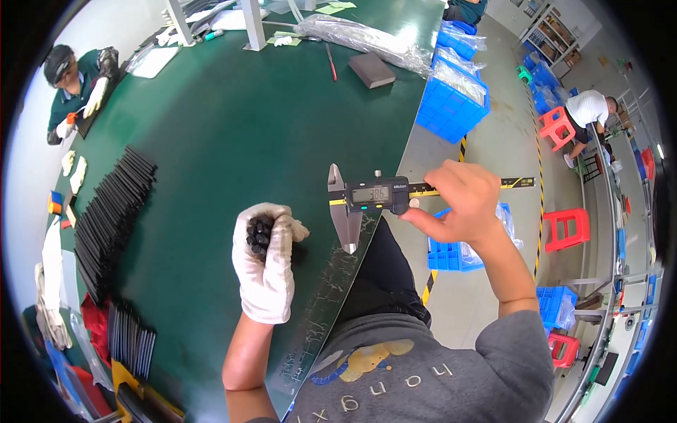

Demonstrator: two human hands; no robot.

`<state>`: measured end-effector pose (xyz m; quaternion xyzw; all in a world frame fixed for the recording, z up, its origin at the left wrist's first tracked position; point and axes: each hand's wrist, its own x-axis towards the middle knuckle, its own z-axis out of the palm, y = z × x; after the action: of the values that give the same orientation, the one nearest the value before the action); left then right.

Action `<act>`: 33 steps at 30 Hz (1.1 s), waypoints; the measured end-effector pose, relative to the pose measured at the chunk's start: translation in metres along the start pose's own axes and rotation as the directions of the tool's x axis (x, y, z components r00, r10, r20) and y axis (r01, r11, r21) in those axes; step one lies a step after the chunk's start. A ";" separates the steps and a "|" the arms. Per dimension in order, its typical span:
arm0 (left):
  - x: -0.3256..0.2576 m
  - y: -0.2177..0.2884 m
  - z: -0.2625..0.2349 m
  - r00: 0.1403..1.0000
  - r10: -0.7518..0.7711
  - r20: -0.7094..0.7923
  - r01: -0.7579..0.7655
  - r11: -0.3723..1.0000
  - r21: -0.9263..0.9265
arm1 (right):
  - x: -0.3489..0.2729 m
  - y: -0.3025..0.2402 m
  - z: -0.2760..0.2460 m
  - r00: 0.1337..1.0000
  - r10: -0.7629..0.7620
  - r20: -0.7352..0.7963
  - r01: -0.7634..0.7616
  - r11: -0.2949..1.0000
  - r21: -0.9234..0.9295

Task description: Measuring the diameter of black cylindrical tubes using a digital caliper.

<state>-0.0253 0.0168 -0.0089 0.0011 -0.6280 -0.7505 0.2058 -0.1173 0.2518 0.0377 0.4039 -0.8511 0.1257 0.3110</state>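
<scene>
My left hand, in a white glove, is closed around a bundle of short black pieces, whose ends face up. How long they are is hidden by the glove. In my bare right hand is a digital caliper, gripped by its beam with thumb and fingers. It lies level over the table's near edge, display facing up, with its jaws to the left, beside my gloved hand but apart from it. Nothing shows between the jaws, which look close together.
The green table carries a long row of black rods and a smaller rod group at left. A dark box and a red pen lie farther back. Blue crates stand right; a gloved co-worker sits far left.
</scene>
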 end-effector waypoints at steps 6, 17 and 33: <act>-0.004 0.004 0.006 0.997 0.071 0.026 -0.072 0.995 0.063 | 0.007 -0.005 -0.001 0.999 0.044 -0.030 -0.043 0.998 0.045; -0.005 0.004 0.004 0.986 0.113 0.126 -0.122 0.991 0.063 | 0.010 -0.011 -0.001 0.995 0.100 0.001 -0.099 0.980 0.170; -0.002 0.009 -0.009 0.945 -0.041 0.324 0.061 0.997 -0.050 | 0.036 -0.017 0.011 0.998 0.037 0.058 -0.056 0.928 0.369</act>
<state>-0.0186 0.0081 -0.0030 -0.1115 -0.6304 -0.7640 0.0807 -0.1263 0.2136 0.0517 0.4381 -0.8289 0.2809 0.2050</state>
